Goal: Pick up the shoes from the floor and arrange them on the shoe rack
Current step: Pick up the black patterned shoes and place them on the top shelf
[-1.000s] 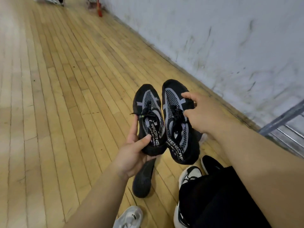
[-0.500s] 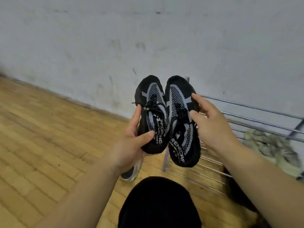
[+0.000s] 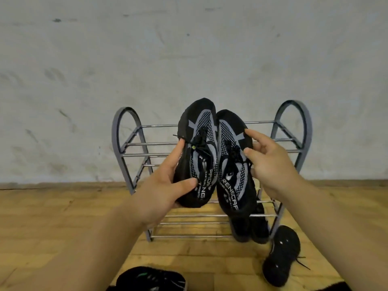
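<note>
Shoes point(image 3: 212, 156): matt black mesh cloth. Shoe rack point(image 3: 134, 143), twelve o'clock: grey metal, glossy rails. Floor point(image 3: 52, 217): wood.

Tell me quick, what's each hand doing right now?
Left hand: holds the left shoe.
Right hand: holds the right shoe.

Raised together — left hand point(image 3: 161, 185) grips left shoe point(image 3: 201, 127), right hand point(image 3: 273, 164) right shoe point(image 3: 230, 133).

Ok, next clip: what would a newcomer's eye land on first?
The black-and-grey shoes held up at centre, one in the left hand, one in the right hand. Behind stands a grey shoe rack at the wall, a dark pair on its lower right tier.
</note>
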`<state>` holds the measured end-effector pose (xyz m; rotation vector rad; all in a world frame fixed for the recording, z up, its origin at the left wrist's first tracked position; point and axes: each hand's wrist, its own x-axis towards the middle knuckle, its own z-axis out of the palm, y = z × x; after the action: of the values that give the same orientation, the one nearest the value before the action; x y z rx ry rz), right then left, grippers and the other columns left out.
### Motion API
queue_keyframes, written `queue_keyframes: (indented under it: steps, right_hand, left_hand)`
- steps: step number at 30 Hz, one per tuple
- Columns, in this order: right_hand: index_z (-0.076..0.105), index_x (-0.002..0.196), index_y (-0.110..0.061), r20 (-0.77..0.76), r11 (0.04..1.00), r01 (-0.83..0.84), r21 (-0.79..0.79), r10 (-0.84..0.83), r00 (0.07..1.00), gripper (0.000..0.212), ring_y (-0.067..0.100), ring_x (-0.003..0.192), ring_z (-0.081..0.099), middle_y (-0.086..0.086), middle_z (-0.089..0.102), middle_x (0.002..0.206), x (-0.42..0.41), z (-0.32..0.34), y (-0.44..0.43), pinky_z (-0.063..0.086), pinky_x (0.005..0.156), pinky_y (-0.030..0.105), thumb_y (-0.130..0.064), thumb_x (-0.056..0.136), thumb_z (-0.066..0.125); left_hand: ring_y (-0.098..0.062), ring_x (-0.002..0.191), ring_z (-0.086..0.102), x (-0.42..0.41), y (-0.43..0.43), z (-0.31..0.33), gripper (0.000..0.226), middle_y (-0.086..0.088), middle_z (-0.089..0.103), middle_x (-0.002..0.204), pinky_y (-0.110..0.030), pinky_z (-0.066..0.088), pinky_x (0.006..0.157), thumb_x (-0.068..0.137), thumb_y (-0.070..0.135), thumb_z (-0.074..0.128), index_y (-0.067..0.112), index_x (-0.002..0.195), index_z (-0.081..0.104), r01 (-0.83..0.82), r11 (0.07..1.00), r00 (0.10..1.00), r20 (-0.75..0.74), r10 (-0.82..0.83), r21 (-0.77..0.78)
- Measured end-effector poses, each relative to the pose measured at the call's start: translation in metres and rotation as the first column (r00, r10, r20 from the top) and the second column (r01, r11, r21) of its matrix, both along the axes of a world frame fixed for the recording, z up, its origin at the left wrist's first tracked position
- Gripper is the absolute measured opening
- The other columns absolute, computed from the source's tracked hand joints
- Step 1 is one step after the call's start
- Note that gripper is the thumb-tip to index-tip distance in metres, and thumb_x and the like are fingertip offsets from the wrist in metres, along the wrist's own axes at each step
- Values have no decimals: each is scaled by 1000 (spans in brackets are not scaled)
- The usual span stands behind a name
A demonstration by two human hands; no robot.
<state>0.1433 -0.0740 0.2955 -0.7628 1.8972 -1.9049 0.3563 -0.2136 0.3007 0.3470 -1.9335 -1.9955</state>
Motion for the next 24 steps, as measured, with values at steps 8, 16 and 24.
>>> queue_keyframes:
  steps: [8,16,24]
  right_hand:
    - [56,143,-33,6,982,189,18,-189,982,48,15,90,73,-6,72,114,-57,-4,4,63,76,39,-7,102,53]
    - [56,141,-35,17,962,273,13,-274,962,47,16,91,75,-10,72,109,-88,0,-9,63,82,45,-9,102,52]
    - [60,136,-32,71,941,339,3,-339,938,43,23,96,74,-1,75,107,-107,4,-28,62,82,48,-11,99,53]
  left_hand:
    - [-21,125,65,-56,-10,-16,88,12,63,142,-59,54,99,101,0,58,60,154,22,-168,985,986,21,168,25]
    - [-14,124,65,-107,-21,-27,83,21,65,137,-55,52,104,102,7,60,60,153,23,-185,982,982,34,186,-33]
    - [-8,133,54,-147,-33,-19,68,19,49,152,-43,43,115,104,36,55,50,159,18,-299,923,950,13,312,-243]
